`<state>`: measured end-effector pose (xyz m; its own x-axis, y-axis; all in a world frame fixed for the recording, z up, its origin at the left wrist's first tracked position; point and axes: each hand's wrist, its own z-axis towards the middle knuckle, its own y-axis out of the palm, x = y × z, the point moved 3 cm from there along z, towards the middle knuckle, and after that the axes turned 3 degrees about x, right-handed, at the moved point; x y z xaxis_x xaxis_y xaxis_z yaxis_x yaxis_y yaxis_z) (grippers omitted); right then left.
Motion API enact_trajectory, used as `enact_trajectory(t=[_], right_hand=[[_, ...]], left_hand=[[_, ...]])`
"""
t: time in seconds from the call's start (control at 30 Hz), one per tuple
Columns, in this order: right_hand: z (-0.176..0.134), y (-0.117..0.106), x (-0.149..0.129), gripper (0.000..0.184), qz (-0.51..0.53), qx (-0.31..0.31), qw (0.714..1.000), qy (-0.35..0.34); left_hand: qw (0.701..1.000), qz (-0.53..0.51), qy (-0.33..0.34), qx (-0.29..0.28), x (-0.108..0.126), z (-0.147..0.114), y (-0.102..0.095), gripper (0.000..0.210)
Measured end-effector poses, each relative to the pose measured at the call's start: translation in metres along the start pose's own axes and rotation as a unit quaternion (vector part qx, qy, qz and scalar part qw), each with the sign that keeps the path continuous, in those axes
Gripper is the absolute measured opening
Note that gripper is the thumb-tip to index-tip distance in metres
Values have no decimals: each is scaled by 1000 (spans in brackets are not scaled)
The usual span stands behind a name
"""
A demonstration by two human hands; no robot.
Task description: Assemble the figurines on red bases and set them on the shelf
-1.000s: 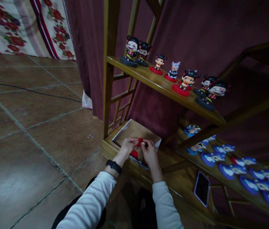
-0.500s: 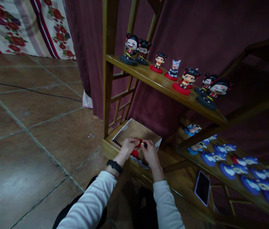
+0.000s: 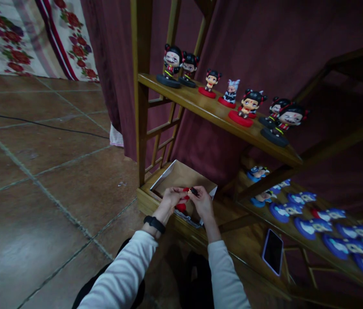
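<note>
Over the cardboard box, my left hand pinches the red base of a small black-haired figurine. My right hand has its fingers closed on the dark head of the same figurine, which lies tilted between both hands. Below them, inside the box, sits another red piece, partly covered by my fingers. The box is open at the top and rests on the lowest wooden ledge. Fine details of the figurine are too small to make out.
Several figurines on black or red bases stand on the upper wooden shelf. To the right, a lower shelf carries several blue-based figurines. A phone lies on the ledge. A black cable crosses the tiled floor.
The figurine has turned slightly between my hands, showing more of its dark head. My right hand has shifted a little upward. The camera view has moved slightly.
</note>
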<state>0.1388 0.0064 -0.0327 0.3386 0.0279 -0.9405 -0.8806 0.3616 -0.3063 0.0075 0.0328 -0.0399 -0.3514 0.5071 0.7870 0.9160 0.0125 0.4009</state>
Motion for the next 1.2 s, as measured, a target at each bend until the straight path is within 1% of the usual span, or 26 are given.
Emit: enact_trajectory(t=[0.13,0.27,0.4,0.57,0.7,0.8,0.97,1.07,1.13,1.2], right_hand=[[1,0,2,24,8,-12,1000,7],[1,1,0,24,5,-23,1000,7],[-2,2,-1,24,-6,-25,1000,-15],[-4,1,-4,34,24,-27,999,-28],[-4,-1,-4,29,5,-38,998,-51],[-3,-2,-2,27,-8,-26,998,-61],[-2,2,-1,24,6,-14,999,-44],[0,3,-1,29,54,-5,998,-30],[1,2,0,34,99,22,995,-11],[1,2,4,33,131,51,990,19]], left_hand=[[1000,-10,-17,5,-1,-3,1,16],[999,-25,-20,21,-3,-4,1,16],[998,-28,-49,30,-5,-4,1,16],[997,-34,-58,48,-4,-3,0,14],[997,-23,-56,57,-4,-3,1,16],[997,-27,-50,57,-6,-1,2,17],[996,-36,-49,61,-9,3,0,17],[994,-67,-68,47,-10,7,-2,16],[990,-107,-81,40,-9,9,-4,13],[983,-148,-96,44,-8,12,-6,9]])
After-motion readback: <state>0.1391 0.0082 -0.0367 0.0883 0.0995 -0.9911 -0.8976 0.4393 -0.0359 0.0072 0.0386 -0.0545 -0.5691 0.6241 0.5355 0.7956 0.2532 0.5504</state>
